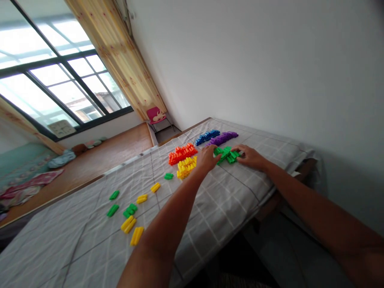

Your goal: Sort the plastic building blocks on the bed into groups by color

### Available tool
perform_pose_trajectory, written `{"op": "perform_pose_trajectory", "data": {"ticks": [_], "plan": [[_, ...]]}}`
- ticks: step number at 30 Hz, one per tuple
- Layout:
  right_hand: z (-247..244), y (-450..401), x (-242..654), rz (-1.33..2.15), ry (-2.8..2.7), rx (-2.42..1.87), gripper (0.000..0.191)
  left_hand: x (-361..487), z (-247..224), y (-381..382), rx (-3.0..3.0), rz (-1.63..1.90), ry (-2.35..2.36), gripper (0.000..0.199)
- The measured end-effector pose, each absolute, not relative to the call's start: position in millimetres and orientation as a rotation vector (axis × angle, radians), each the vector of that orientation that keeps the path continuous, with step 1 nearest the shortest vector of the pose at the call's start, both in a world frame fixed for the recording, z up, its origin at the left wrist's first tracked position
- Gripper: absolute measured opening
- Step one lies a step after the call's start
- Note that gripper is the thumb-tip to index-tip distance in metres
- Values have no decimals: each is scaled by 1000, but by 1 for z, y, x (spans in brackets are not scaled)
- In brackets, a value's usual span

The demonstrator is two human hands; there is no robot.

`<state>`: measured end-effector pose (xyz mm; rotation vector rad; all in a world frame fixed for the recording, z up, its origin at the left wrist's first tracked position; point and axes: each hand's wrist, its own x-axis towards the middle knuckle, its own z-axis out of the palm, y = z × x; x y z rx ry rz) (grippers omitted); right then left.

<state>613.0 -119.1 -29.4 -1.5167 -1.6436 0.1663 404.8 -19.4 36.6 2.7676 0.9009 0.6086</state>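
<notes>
A pile of green plastic building blocks lies on the grey checked cloth between my two hands. My left hand curls its fingers and thumb around the pile's left end. From the other side, my right hand has thumb and fingers closed on the blocks at the right end. Just beyond are a purple block row and a blue block row. Left of my left hand sit an orange block group and a yellow block group, the latter partly hidden by my left forearm.
Several loose pieces are scattered to the left, among them a green block and a yellow block. The cloth-covered table runs along a white wall. A pink chair stands beyond, near the curtain and window.
</notes>
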Motion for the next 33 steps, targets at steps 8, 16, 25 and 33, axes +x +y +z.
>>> {"op": "perform_pose_trajectory", "data": {"ticks": [8, 16, 25, 33], "plan": [[-36, -120, 612, 82, -1612, -1577, 46, 431, 17, -15, 2851, 494, 1005, 39], [-33, -123, 611, 83, -1613, -1579, 48, 432, 10, -13, 2859, 522, 982, 46], [-32, -123, 609, 97, -1618, -1567, 49, 418, 19, -21, 2853, 557, 938, 46], [-29, -126, 609, 79, -1599, -1608, 42, 415, 17, -50, 3013, 438, 688, 24]]}}
